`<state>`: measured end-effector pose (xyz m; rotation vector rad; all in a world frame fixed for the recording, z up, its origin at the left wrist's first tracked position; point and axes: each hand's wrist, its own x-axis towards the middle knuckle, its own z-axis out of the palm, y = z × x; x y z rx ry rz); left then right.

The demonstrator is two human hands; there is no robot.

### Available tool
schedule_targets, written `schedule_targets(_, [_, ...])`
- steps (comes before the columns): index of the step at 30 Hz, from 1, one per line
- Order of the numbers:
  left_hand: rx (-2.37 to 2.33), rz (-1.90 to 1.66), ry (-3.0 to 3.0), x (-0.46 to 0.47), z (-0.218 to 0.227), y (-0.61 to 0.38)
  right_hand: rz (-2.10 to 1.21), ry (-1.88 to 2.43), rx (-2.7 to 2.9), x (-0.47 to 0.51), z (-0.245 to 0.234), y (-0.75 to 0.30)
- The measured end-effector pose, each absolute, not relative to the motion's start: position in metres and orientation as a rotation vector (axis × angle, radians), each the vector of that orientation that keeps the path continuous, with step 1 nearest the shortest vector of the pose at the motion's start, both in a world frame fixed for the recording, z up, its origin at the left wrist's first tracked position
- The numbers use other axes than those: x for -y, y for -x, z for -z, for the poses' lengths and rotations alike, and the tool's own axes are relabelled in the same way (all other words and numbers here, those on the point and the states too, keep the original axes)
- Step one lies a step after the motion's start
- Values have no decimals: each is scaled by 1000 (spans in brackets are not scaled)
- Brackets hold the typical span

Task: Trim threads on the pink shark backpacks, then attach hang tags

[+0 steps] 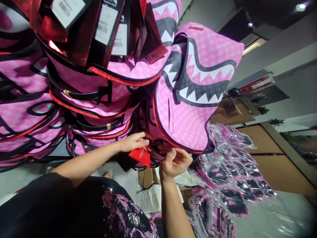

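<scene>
A pink bag [190,109] with a black and white toothed-mouth print fills the middle of the head view, held up among several like bags. Under its lower edge hangs a small red tag [140,156]. My left hand [132,142] pinches the string at the top of that tag, fingers pressed together. My right hand [174,162] is curled just right of the tag, fingertips closed at the bag's lower rim on something I cannot make out. Both forearms reach up from below.
A pile of pink bags [81,92] with black straps and red trim fills the left. Red and white barcode tags [106,23] lie on top. Bags in clear plastic wrap [228,178] lie at the right. Cardboard boxes [146,177] stand below.
</scene>
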<state>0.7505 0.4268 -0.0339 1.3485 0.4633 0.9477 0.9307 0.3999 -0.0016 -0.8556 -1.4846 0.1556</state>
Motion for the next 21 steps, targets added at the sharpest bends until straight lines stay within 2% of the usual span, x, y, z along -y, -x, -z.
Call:
schedule_targets(4, [-357, -957, -1021, -418, 49, -741, -59, 836, 1520, -405, 3, -939])
schedule_targets(8, [-314, -968, -1110, -403, 65, -753, 77, 868, 1462, -411, 7, -946])
schedule_targets(15, [-790, -1692, -885, -400, 49, -804, 11, 756, 1594, -434, 3, -957])
schedule_targets(21, [-942, -1973, -1165, -402, 32, -810, 82, 758, 1627, -446, 8, -971])
